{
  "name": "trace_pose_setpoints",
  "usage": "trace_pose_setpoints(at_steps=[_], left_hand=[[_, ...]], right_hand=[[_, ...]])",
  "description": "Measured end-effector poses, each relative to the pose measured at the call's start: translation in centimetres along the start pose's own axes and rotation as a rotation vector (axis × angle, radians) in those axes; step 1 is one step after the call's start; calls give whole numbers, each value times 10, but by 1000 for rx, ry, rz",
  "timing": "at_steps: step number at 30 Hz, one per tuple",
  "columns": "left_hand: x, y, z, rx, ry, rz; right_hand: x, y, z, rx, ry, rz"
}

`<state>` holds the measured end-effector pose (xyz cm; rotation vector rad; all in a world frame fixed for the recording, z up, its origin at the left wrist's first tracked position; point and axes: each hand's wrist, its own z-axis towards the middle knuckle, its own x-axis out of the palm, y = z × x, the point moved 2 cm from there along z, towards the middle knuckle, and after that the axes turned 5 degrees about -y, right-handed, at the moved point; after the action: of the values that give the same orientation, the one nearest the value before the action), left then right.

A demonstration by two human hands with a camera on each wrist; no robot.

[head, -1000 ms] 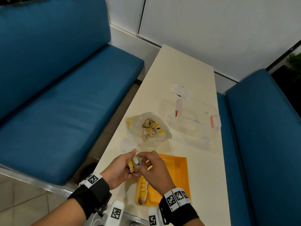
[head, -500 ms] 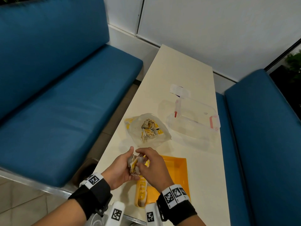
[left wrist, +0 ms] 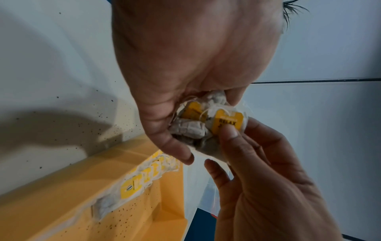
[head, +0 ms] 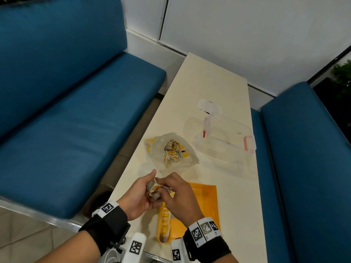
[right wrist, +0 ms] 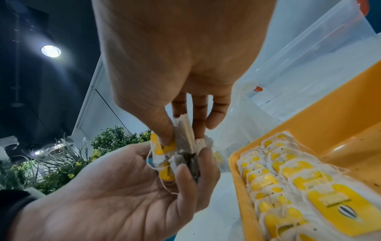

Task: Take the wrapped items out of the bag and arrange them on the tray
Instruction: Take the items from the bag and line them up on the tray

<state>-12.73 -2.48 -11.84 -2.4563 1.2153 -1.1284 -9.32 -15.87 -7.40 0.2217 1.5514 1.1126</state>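
Small clump of tea bags [left wrist: 198, 124] held in curled left hand [head: 137, 196] over near left table [head: 214, 88] edge, beside tray [head: 207, 194]. One bag pinched by tag between right hand [head: 180, 198] thumb and fingers.

Judgement: single bag best teased out slowly, strings kept untangled, paper not torn, then laid next to existing row.

Yellow tray: row of bags [right wrist: 284, 179] lined along left side, rest bare. Plastic bag [head: 171, 150], farther off: more bags left inside. Clear box [head: 226, 139], far right: apparently empty.

"RELAX" is printed on a yellow tea-bag tag [left wrist: 226, 120].
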Motion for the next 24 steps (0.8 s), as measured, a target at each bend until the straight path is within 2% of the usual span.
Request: trace_pose_setpoints(at_steps=[3,11,13,18,24], left_hand=[[0,-1,2,-2,-12,-28],[-1,2,3,34,12,-5],[-3,2,4,40,-10,-5],[-9,3,4,52,-74,17],[-12,5,0,52,-95,69]], right_hand=[[-3,1,-1,-44,-2,-22],[-12,5,-4,-53,-141,-44],[-18,3,-4,28,-159,28],[-34,-18,-7,350,-128,327],[-43,-57,-21,603,-196,441]])
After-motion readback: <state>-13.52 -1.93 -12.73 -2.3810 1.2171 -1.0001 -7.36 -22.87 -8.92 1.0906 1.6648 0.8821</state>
